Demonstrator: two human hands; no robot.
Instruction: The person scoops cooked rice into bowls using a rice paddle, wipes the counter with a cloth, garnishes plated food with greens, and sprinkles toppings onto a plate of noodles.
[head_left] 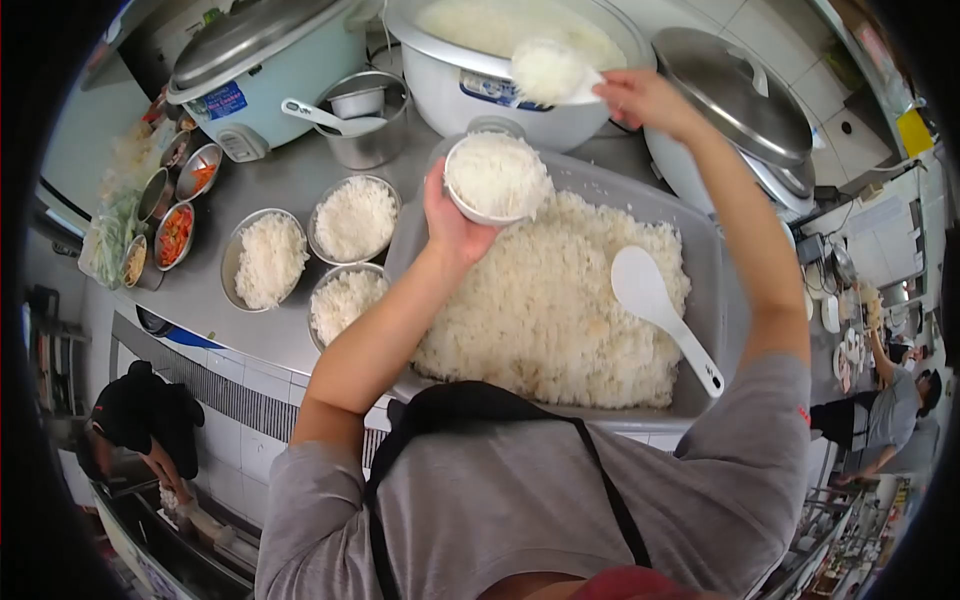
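My left hand (458, 225) is closed around a bowl of rice (495, 178), held over the left back part of a grey tub (705, 300). Cooked rice (560, 310) fills much of that tub. In my right hand (640, 100) is a rice paddle (588, 88), its blade heaped with rice, above the near rim of an open rice cooker (640, 45). More rice shows inside the cooker. A second white paddle (645, 285) lies on the rice in the tub. To the left stand three metal bowls of rice, one (355, 220) at the back.
A lidded rice cooker (270, 50) stands back left, another (735, 95) back right. Between them a metal pot (365, 145) holds a small bowl and a paddle. Bowls of cut vegetables (175, 235) sit at far left. Other people (145, 420) work at both sides.
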